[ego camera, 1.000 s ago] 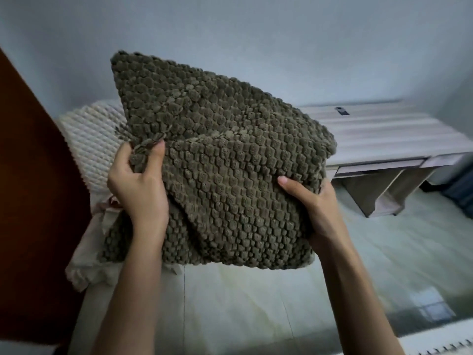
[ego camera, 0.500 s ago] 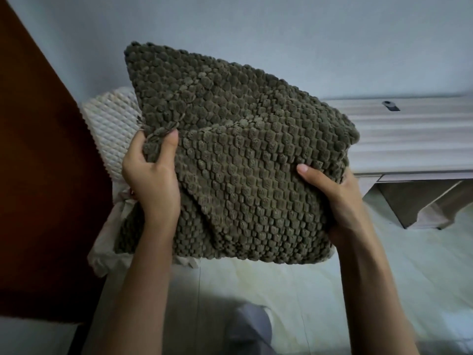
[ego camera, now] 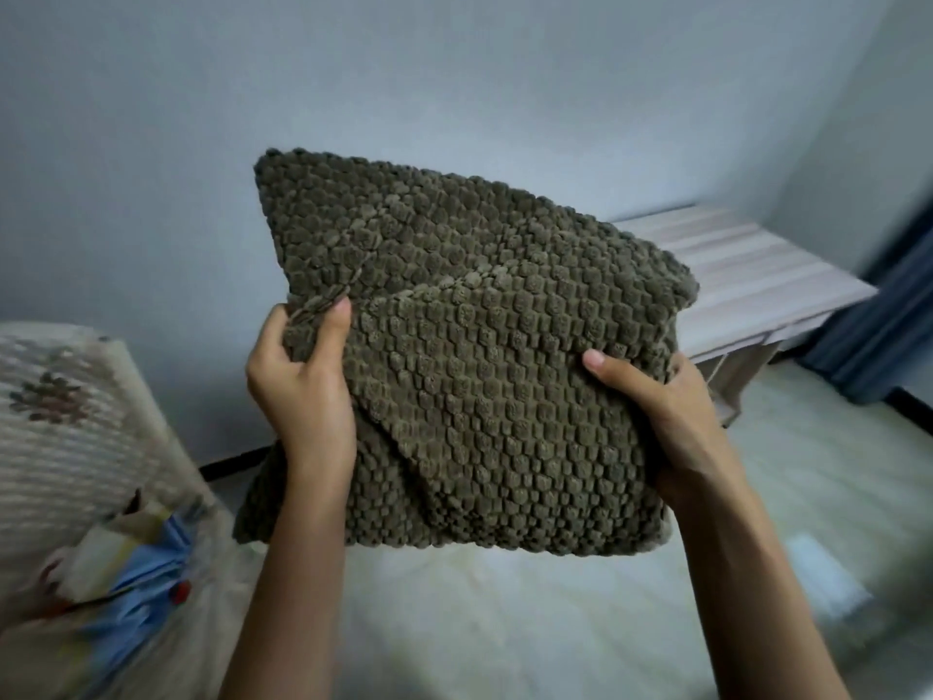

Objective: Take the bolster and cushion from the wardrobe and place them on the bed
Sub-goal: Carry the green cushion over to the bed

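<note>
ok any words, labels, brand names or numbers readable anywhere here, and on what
None can be read. The olive cushion, held by the left hand and right hand, shows only its knobbly weave. The patterned fabric at the left is too blurred to tell print from lettering. The pale wooden desk shows no marking.
</note>
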Motion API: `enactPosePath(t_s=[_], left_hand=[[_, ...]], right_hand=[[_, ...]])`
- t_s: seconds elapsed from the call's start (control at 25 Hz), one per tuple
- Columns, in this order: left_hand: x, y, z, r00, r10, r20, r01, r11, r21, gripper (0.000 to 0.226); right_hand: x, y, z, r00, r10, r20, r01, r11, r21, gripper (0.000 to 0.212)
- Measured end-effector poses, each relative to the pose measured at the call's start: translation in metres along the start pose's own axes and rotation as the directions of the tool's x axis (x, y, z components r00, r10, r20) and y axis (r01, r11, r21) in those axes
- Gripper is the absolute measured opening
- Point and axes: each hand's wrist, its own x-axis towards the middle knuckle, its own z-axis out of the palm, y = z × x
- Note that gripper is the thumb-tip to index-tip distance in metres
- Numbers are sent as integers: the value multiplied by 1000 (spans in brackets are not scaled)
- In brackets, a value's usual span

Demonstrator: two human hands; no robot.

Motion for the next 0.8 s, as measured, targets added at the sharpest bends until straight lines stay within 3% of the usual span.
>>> enactPosePath(t_s=[0.24, 0.44, 0.6, 0.8], left_hand=[[-15, -33, 132, 975, -77, 207, 107, 985, -138, 10], [-33, -57, 236, 912, -93, 399, 192, 958, -215, 18], [-25, -80, 322, 855, -100, 509, 250, 939, -236, 13], [-7, -102, 427, 777, -135, 615, 376, 883, -282, 11]], right_hand=[[25, -25, -89, 967, -53, -248, 46, 998, -37, 54], [44, -36, -149, 888, -104, -448, 72, 994, -87, 70], [83, -42, -181, 814, -162, -557, 126, 987, -104, 48], [148, -60, -212, 728, -174, -663, 121, 985, -126, 47]])
